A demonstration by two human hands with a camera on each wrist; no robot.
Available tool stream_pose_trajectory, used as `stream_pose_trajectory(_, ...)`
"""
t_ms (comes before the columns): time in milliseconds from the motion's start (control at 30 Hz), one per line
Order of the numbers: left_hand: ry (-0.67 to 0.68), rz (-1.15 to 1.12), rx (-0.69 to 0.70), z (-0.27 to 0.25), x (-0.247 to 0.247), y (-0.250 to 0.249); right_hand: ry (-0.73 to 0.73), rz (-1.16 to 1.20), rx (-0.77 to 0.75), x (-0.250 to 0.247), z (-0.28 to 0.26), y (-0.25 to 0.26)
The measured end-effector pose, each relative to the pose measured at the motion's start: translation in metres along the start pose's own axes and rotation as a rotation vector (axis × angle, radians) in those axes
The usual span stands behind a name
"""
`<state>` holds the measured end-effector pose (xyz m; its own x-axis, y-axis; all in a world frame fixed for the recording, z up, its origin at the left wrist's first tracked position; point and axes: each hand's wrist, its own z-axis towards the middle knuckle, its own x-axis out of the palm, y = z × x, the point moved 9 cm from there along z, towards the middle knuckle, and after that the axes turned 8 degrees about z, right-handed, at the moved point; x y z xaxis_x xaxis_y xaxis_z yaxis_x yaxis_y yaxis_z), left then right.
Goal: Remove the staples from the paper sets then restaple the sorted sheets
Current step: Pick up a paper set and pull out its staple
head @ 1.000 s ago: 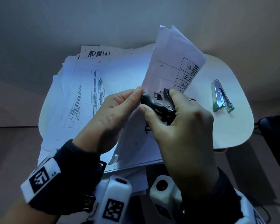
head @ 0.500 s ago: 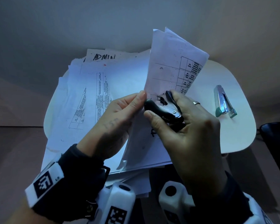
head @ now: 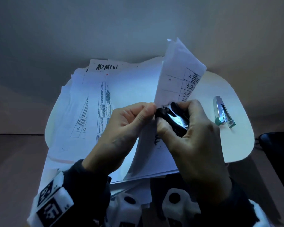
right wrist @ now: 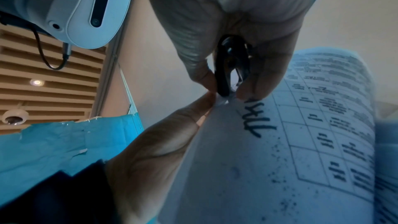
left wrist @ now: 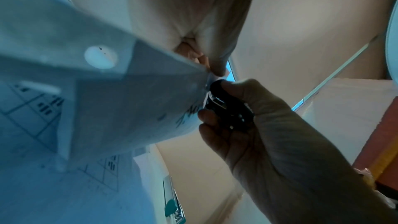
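My left hand [head: 134,122] pinches the corner of a stapled paper set [head: 177,76] that stands up over the table, thumb and forefinger at its edge [left wrist: 215,67]. My right hand [head: 187,128] grips a black staple remover [head: 172,118] between thumb and fingers, its metal claws at the same corner [right wrist: 228,91]. In the right wrist view the paper set [right wrist: 301,142] shows a printed grid and black handwriting. A silver stapler [head: 223,112] with a teal end lies flat on the table to the right, untouched.
A spread of loose printed sheets [head: 97,104], one marked "ADMIN", covers the left and middle of the small rounded white table [head: 236,145]. A dark object [head: 277,153] sits beyond the table's right edge. Wall lies behind.
Both hands and the paper set have shifted slightly right. The staple remover's claws have closed in on the pinched corner, and the right fingers have curled tighter round it.
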<state>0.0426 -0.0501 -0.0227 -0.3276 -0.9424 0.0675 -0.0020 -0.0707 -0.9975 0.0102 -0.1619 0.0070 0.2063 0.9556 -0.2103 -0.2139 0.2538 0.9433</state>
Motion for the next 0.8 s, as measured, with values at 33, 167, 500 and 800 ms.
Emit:
stream_pose_trajectory(33,0.013,0.005,0.002,-0.001,0.001,-0.001,0.006,0.004,-0.006,-0.003,0.0,0.001)
stream_pose_trajectory(167,-0.02,0.026,0.02,-0.001,-0.003,0.0,-0.012,-0.061,-0.031,0.002,0.0,-0.001)
stream_pose_trajectory(500,-0.093,0.001,0.07,-0.007,0.001,-0.001,-0.06,0.094,-0.049,0.0,-0.004,-0.01)
stream_pose_trajectory(800,-0.117,-0.086,-0.035,-0.002,0.0,-0.003,0.028,0.357,0.045,0.005,0.003,-0.024)
